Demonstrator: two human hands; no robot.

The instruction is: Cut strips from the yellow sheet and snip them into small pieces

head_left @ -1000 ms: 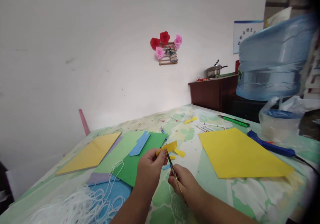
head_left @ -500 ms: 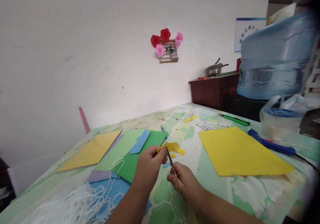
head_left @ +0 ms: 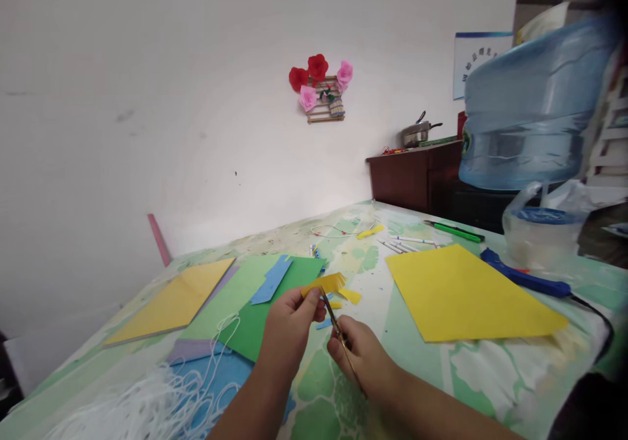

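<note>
Between the thumb and fingers of my left hand (head_left: 293, 319) is a yellow strip (head_left: 330, 284), its far end cut into a fringe. My right hand (head_left: 360, 348) is closed around a pair of scissors (head_left: 338, 333), whose blades point up and left to the strip's lower edge, close to my left fingertips. Just past the strip lie yellow scraps (head_left: 351, 295) and a small blue scrap (head_left: 324, 323). To the left a blue cut piece (head_left: 273, 279) rests on green sheets (head_left: 252, 327).
A yellow sheet (head_left: 468, 296) lies on the right, with a blue-handled corded tool (head_left: 530, 280) and a green craft knife (head_left: 458, 232) beyond it. White string (head_left: 142, 401) is heaped at front left. Markers (head_left: 400, 246) and a yellow-orange sheet stack (head_left: 171, 303) are farther off.
The view has shifted slightly, so the surroundings sit a little farther left. The scissor blades are at the strip's lower edge, slightly nearer my left fingers. Both hands keep their hold.
</note>
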